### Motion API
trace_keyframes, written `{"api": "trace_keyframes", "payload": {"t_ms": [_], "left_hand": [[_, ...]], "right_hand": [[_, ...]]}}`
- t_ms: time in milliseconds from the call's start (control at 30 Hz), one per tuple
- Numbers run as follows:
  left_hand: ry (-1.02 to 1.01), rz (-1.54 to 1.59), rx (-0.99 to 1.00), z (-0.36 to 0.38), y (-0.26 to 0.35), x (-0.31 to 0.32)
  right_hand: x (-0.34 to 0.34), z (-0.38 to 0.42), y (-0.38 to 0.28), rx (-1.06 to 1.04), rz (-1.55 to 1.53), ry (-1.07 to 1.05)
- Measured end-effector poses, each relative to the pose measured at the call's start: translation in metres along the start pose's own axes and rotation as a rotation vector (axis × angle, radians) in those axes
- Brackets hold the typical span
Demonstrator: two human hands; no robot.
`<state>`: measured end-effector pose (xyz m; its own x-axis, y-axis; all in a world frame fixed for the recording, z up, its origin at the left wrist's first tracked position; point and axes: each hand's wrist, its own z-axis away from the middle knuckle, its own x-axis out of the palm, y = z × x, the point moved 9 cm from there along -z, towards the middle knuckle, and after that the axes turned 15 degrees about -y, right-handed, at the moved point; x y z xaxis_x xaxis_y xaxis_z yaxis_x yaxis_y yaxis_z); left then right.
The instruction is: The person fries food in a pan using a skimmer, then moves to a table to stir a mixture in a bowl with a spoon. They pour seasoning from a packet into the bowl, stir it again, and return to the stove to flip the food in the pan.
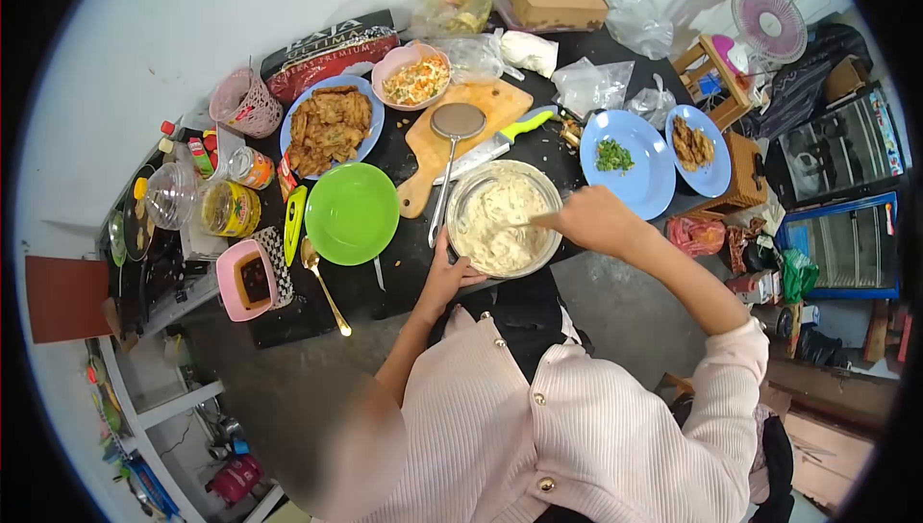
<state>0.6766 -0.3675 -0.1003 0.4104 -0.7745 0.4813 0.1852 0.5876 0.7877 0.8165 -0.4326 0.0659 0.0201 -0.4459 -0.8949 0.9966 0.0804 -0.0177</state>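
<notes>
A metal bowl at the table's front edge holds thick, pale batter. My left hand grips the bowl's lower left side, thumb near the rim. My right hand is closed around the handle of a stirring utensil, whose head is sunk in the batter and hidden. Just beyond the bowl, a long-handled round flat ladle and a knife with a lime-green handle lie across a wooden cutting board.
Left of the bowl are a green plate, a gold spoon and a pink container of dark sauce. Behind stand a blue plate of fried pieces and shredded vegetables. Blue plates with chopped greens and fritters lie right.
</notes>
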Motion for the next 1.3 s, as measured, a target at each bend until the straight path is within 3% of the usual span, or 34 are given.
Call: {"api": "trace_keyframes", "payload": {"t_ms": [167, 400, 567, 667, 767, 867, 1100, 1200, 1233, 1300], "left_hand": [[-0.050, 0.035, 0.005, -0.002, -0.003, 0.004], [-0.025, 0.016, -0.028, 0.001, -0.005, 0.002], [-0.042, 0.009, -0.005, 0.004, 0.004, 0.007], [-0.015, 0.018, -0.018, 0.005, 0.002, 0.005], [-0.036, 0.032, 0.002, 0.003, -0.001, 0.003], [-0.028, 0.040, -0.013, -0.002, -0.009, 0.000], [0.024, 0.003, 0.023, 0.000, 0.001, 0.002], [0.028, 0.009, -0.015, 0.000, 0.004, 0.006], [0.018, -0.011, 0.007, -0.001, 0.005, 0.005], [0.019, 0.000, -0.007, -0.002, 0.000, 0.003]], "right_hand": [[0.033, 0.009, 0.013, 0.129, -0.084, -0.116], [-0.025, 0.025, 0.021, 0.178, -0.115, -0.036], [0.037, -0.014, 0.007, 0.160, -0.332, -0.030], [0.033, -0.019, 0.026, 0.247, -0.284, 0.039], [-0.013, -0.009, 0.036, 0.225, -0.198, 0.147], [-0.025, -0.028, 0.033, 0.253, 0.120, 0.210], [0.002, -0.046, 0.030, 0.315, 0.282, -0.289], [0.019, -0.057, 0.048, 0.253, 0.191, -0.574], [0.037, -0.063, 0.060, 0.175, 0.133, -0.800], [0.085, -0.067, 0.085, 0.177, -0.206, -1.092]]}}
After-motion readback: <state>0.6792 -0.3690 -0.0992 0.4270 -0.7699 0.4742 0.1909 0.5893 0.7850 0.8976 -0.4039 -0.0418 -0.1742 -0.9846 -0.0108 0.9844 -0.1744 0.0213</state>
